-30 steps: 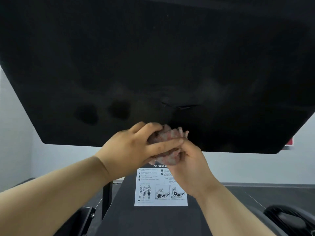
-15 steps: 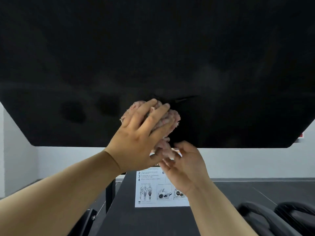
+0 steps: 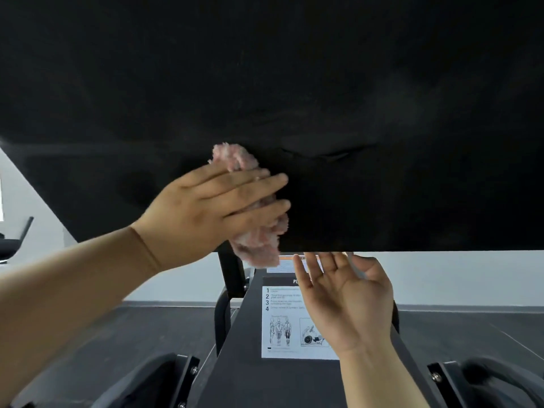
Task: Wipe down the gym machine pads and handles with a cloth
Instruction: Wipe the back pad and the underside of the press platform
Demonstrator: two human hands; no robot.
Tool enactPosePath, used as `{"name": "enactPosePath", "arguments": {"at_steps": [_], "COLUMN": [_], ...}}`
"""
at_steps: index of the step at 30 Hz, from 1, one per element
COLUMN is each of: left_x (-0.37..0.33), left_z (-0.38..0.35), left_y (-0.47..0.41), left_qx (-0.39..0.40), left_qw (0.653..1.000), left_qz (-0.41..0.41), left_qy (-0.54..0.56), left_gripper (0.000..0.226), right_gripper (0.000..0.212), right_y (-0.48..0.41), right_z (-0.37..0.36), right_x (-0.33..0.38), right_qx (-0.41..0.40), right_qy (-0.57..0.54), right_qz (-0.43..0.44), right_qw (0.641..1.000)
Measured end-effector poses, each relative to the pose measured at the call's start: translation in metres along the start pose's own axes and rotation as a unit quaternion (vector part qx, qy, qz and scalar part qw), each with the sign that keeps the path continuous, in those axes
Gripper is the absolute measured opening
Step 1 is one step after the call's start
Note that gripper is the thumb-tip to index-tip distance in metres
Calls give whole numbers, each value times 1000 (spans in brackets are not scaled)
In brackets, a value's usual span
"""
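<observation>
A large black machine pad (image 3: 353,98) fills the upper view, with a small tear near its middle. My left hand (image 3: 212,213) presses a crumpled pink cloth (image 3: 259,242) flat against the pad's lower part with straight fingers. Part of the cloth hangs below the pad's bottom edge. My right hand (image 3: 344,301) hovers just under that edge, palm towards me, fingers loosely spread and holding nothing.
Below the pad a black frame beam carries a white instruction sticker (image 3: 282,322) with numbered steps and drawings. Black upright posts (image 3: 232,278) stand left of the beam. Dark padded parts with bolts sit at the bottom left (image 3: 164,378) and bottom right (image 3: 471,381). Grey floor, white wall behind.
Both hands held the cloth at first. My right hand let go and dropped below the pad's edge. My left hand carried the cloth up onto the pad and flattened over it.
</observation>
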State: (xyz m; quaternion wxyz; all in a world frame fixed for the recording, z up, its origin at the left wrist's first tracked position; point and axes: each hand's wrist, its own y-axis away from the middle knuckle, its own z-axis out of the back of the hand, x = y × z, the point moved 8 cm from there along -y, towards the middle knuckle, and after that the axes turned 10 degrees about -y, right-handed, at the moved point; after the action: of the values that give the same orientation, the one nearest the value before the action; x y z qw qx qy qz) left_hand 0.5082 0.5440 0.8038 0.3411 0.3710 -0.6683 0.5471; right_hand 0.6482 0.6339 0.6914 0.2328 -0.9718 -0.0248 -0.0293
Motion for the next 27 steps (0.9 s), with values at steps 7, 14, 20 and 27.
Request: {"name": "enactPosePath", "arguments": {"at_steps": [7,14,20,27], "left_x": [-2,-59,-24,-64], "left_z": [26,-8,12,-15], "left_y": [-73,-26,-65,-38], "left_qx": [-116,-8,-56,-46], "left_qw": [976,991,988,990], "left_qz": [128,-28,17,-18], "left_qy": [132,127,144,133], "left_gripper": [26,33,26,23], "right_gripper": [28,37,27,21], "right_y": [-3,0,-1,3], "right_z": [7,-8,-3,-4], "right_x": [-4,-3,-3,-1], "right_qx": [24,82,34,28], "right_qy": [-13,37,-11,13], "right_qz": [7,-11,-3,-3], "right_qw": [1000,996,999,1000]}}
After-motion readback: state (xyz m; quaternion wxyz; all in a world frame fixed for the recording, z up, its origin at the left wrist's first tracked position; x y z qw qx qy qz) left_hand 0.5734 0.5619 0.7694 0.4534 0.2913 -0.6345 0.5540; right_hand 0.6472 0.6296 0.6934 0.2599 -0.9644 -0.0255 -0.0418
